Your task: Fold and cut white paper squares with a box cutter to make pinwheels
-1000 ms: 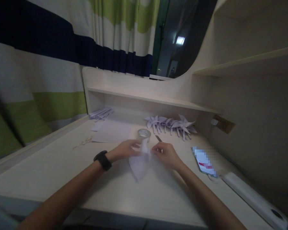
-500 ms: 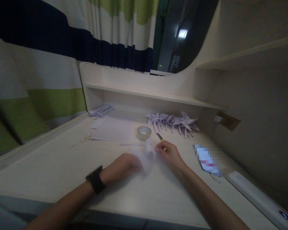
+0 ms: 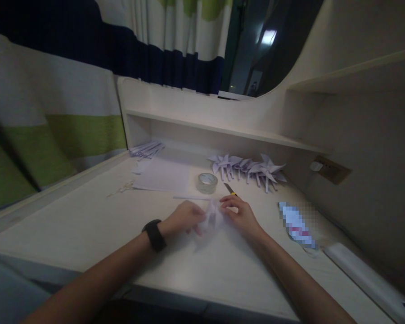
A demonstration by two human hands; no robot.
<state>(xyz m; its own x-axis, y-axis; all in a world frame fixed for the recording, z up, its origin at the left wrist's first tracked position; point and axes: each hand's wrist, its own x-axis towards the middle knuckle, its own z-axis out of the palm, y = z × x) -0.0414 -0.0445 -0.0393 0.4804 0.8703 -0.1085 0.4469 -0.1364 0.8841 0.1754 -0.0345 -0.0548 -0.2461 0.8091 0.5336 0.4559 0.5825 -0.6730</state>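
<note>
A white paper pinwheel [image 3: 212, 219], smeared by motion, is between my two hands above the desk. My left hand [image 3: 186, 217], with a black watch on its wrist, pinches the pinwheel's left side. On the other side my right hand [image 3: 240, 217] has its thumb and forefinger closed on the paper's edge. Just beyond the right hand lies a utility knife [image 3: 230, 189], its yellow handle partly hidden by the fingers. A thin paper stick [image 3: 191, 197] rests behind the left hand, and a roll of clear tape [image 3: 207, 183] stands past it.
Several finished paper pinwheels [image 3: 248, 167] lie at the back of the desk. Paper sheets [image 3: 164, 173] and a bundle of paper sticks [image 3: 146, 149] are at the back left, near some loose string [image 3: 121, 188]. A phone [image 3: 297, 227] and a long white bar [image 3: 364, 274] lie right.
The paper has turned between my hands. My left hand has shifted its hold up along its left side, while my right hand stays on the right. The camera view has moved slightly.
</note>
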